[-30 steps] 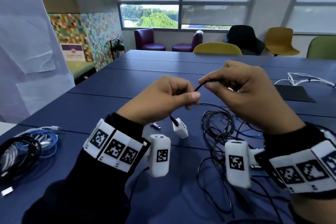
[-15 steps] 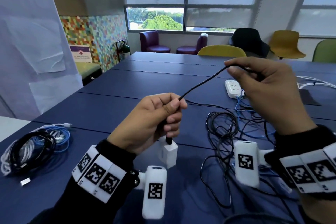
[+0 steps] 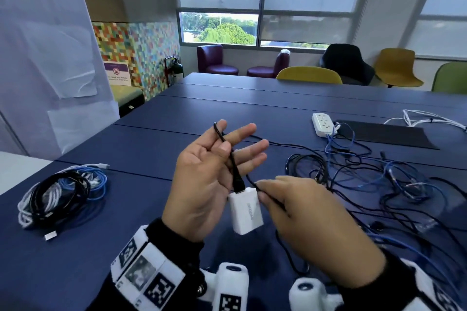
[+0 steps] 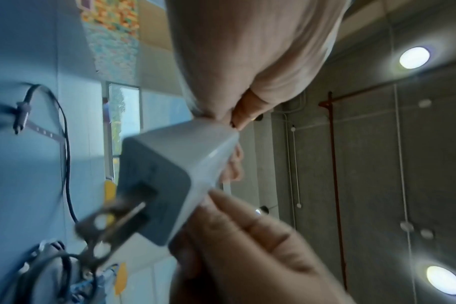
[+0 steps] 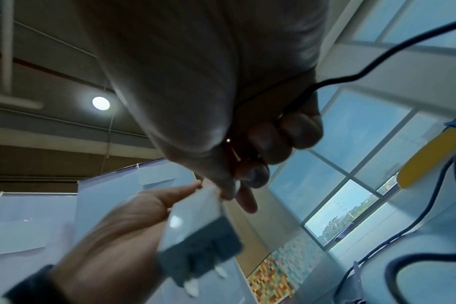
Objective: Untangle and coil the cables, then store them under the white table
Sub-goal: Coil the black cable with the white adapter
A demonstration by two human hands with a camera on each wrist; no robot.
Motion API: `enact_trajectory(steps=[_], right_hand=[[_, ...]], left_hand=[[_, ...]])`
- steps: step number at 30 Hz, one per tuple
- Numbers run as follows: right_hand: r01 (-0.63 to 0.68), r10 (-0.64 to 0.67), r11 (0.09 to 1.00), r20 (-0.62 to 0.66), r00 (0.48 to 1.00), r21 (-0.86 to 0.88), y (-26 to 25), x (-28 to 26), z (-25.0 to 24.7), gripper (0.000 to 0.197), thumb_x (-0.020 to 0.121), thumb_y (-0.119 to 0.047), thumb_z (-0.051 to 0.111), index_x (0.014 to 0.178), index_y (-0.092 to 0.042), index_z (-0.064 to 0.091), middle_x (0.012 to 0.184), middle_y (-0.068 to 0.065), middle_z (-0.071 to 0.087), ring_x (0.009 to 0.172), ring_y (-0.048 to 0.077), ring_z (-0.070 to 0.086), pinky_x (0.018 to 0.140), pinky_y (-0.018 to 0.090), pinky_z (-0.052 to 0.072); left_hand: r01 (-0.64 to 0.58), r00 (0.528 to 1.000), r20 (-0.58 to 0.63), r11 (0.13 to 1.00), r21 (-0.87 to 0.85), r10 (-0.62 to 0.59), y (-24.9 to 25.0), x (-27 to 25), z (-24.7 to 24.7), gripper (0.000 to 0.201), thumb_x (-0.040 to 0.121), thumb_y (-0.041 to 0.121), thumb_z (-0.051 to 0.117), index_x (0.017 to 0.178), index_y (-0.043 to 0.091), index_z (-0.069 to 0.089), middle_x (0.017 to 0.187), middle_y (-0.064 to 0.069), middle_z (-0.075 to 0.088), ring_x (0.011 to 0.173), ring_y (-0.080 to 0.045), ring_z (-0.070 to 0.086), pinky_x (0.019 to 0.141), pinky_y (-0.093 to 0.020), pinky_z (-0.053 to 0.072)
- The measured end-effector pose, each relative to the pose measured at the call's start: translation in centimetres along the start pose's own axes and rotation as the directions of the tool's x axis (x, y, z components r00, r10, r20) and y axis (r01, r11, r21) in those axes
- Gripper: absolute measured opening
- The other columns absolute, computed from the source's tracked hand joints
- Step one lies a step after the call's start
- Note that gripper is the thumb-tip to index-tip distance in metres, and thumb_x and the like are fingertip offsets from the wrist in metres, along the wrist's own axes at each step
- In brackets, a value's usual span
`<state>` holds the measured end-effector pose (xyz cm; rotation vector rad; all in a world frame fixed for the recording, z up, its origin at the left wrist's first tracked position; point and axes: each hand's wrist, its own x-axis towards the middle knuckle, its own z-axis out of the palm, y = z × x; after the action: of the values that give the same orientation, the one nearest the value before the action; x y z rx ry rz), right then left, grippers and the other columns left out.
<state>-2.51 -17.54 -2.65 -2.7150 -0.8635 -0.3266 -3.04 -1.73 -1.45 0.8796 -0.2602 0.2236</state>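
Observation:
My left hand (image 3: 222, 156) is turned palm up above the blue table (image 3: 141, 212), fingers spread. A black cable (image 3: 229, 156) runs down the palm, pinned under the thumb, and loops over the index fingertip. Its white charger block (image 3: 246, 212) hangs at the heel of the palm; it also fills the left wrist view (image 4: 174, 176) and shows in the right wrist view (image 5: 195, 224). My right hand (image 3: 265, 188) pinches the same cable right beside the block, fingers curled (image 5: 278, 144). A tangle of black and blue cables (image 3: 366, 179) lies to the right.
A coiled bundle of black, white and blue cables (image 3: 63, 189) lies at the left of the table. A white power strip (image 3: 323, 124), a black mat (image 3: 386, 134) and a white cable (image 3: 429, 120) are at the far right. Chairs (image 3: 308, 74) line the far edge.
The hands had the cable stretched between them, left fist near the charger. Now the left hand has turned palm up with the cable looped over it, and the right hand has dropped beside the charger.

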Motion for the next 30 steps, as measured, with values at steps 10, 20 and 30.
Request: enact_trajectory(steps=[10, 20, 30], right_hand=[[0.023, 0.002, 0.955, -0.084, 0.996, 0.296, -1.1, -2.9, -3.4, 0.032, 0.087, -0.047, 0.05, 0.07, -0.021, 0.056, 0.063, -0.007, 0.051, 0.063, 0.012, 0.05, 0.055, 0.026, 0.04], [0.172, 0.06, 0.871, -0.447, 0.893, 0.46, 0.0, -1.9, -3.4, 0.011, 0.085, -0.034, 0.068, 0.075, -0.03, 0.071, 0.064, -0.007, 0.056, 0.06, 0.01, 0.052, 0.056, 0.011, 0.034], [0.129, 0.147, 0.83, -0.436, 0.888, 0.543, 0.7, -1.3, 0.0, 0.02, 0.091, -0.025, 0.063, 0.106, -0.029, 0.075, 0.068, -0.006, 0.051, 0.063, 0.011, 0.052, 0.057, 0.014, 0.037]], left_hand=[[0.027, 0.996, 0.048, 0.783, 0.621, -0.073, -0.6, -2.3, -1.1, 0.048, 0.099, -0.006, 0.039, 0.142, 0.016, 0.043, 0.109, -0.005, 0.073, 0.099, -0.018, 0.071, 0.09, -0.027, 0.052], [0.227, 0.901, 0.215, 0.831, 0.508, -0.377, 0.6, -5.5, -0.4, 0.033, 0.096, 0.018, 0.043, 0.117, 0.01, 0.066, 0.081, -0.018, 0.071, 0.052, -0.021, 0.06, 0.081, -0.07, 0.039], [0.295, 0.93, 0.191, 0.949, 0.115, -0.313, 0.0, -6.1, -0.3, 0.037, 0.095, 0.011, 0.044, 0.123, -0.008, 0.057, 0.049, 0.0, 0.041, 0.042, -0.009, 0.017, 0.094, -0.063, 0.047]])
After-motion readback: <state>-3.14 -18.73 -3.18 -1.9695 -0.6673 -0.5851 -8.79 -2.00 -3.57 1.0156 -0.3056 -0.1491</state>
